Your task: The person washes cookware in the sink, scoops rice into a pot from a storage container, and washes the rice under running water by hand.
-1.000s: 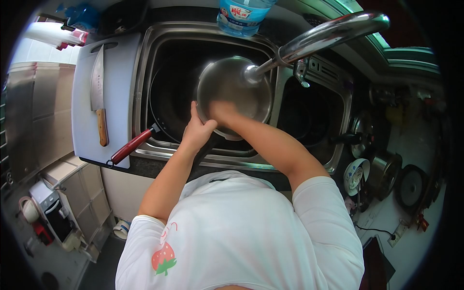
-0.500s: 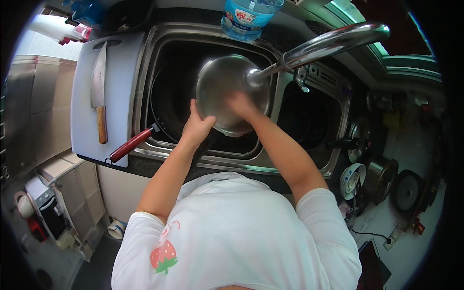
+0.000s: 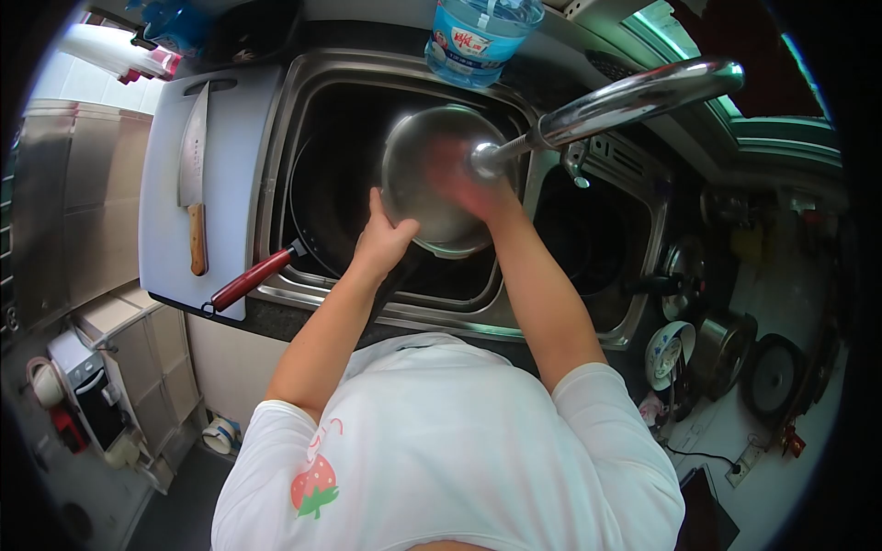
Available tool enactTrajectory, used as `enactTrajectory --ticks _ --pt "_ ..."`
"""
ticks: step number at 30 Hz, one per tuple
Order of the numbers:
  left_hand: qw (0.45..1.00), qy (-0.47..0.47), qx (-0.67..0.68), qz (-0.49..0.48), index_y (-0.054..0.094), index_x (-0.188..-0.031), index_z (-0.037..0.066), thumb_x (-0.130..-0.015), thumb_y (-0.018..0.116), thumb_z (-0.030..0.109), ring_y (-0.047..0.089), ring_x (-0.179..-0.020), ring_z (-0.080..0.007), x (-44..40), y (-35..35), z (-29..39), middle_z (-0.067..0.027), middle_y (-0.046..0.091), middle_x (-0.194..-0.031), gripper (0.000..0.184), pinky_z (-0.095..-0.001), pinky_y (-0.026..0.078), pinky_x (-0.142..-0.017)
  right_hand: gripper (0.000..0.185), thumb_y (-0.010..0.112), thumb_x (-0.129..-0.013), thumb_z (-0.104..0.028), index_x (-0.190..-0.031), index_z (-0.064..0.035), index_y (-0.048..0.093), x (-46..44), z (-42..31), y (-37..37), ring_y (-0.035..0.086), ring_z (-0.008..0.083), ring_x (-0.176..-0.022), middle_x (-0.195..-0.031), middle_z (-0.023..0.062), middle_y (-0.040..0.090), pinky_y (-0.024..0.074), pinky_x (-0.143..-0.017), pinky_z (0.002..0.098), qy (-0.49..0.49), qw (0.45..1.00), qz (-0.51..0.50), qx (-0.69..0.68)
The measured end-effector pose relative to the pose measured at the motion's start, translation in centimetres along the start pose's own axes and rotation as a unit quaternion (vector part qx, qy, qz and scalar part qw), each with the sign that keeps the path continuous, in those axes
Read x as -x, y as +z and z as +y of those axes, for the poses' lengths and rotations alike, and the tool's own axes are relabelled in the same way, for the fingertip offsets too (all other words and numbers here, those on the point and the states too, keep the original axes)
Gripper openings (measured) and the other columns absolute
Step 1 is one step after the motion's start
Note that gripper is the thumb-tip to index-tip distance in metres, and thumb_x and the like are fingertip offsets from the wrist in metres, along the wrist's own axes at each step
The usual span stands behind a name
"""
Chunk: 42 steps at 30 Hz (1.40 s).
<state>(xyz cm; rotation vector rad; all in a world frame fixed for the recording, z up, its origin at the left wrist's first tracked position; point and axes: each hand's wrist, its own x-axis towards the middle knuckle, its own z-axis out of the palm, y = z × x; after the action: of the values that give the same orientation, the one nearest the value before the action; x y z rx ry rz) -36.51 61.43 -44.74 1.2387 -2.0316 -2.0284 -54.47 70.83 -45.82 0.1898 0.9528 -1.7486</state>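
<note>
A round, shiny steel pot lid [image 3: 413, 174] is held over the left sink basin, under the tap [image 3: 643, 96]. My left hand [image 3: 386, 241] grips its lower left rim, with the thumb on top and the index finger along the edge. Over the lid's inner surface, my right hand [image 3: 459, 179] is smeared by motion, and its fingers cannot be made out. Beneath the lid, a dark pan rests in the basin. Its red handle [image 3: 251, 279] sticks out over the sink's front left edge.
Left of the sink lies a white cutting board [image 3: 225, 174] with a wooden-handled knife [image 3: 195, 184] on it. A blue detergent bottle [image 3: 478, 41] stands behind the basin. The second basin [image 3: 588, 230] is on the right. A patterned bowl [image 3: 669, 354] and pots [image 3: 721, 349] stand further right.
My right hand has shifted slightly up over the lid and is more blurred. My left hand keeps its hold on the rim. The whole view has shifted a little.
</note>
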Motion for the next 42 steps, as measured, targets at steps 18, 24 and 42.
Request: enactTrajectory --ticks 18,24,42 --pt "0.998 0.022 0.051 -0.006 0.008 -0.141 -0.006 -0.069 0.059 0.019 0.044 -0.118 -0.0257 0.9 -0.6 1.3 -0.0213 0.045 -0.126 0.092 -0.0284 0.033 -0.098 0.016 0.062 -0.083 -0.015 -0.093 -0.0026 0.065 6.8 -4.7 -1.0 0.059 0.0097 -0.065 -0.072 0.0041 0.062 0.0448 -0.058 0.0225 -0.275 0.813 0.142 0.493" --pt "0.995 0.019 0.096 -0.022 0.015 -0.139 -0.005 -0.069 0.058 0.016 0.044 -0.116 -0.0254 2.3 -1.0 2.7 -0.0185 0.046 -0.123 0.085 -0.0287 0.033 -0.097 0.028 0.060 -0.087 -0.029 -0.078 -0.0037 0.069 10.5 -8.6 -2.5 0.041 0.0047 -0.053 -0.057 -0.0040 0.049 0.0324 -0.049 0.0211 -0.294 0.770 0.172 0.540" --pt "0.969 0.039 -0.173 0.174 0.006 -0.142 0.000 -0.069 0.058 0.032 0.060 -0.094 -0.0372 9.5 -3.9 3.8 -0.0236 0.062 -0.097 0.095 -0.0367 0.044 -0.085 0.046 0.044 -0.093 -0.038 -0.124 -0.0042 0.045 3.6 8.0 1.2 0.048 0.0220 -0.113 -0.119 0.0087 0.054 0.0357 -0.097 0.0357 -0.144 0.970 0.124 -0.149"
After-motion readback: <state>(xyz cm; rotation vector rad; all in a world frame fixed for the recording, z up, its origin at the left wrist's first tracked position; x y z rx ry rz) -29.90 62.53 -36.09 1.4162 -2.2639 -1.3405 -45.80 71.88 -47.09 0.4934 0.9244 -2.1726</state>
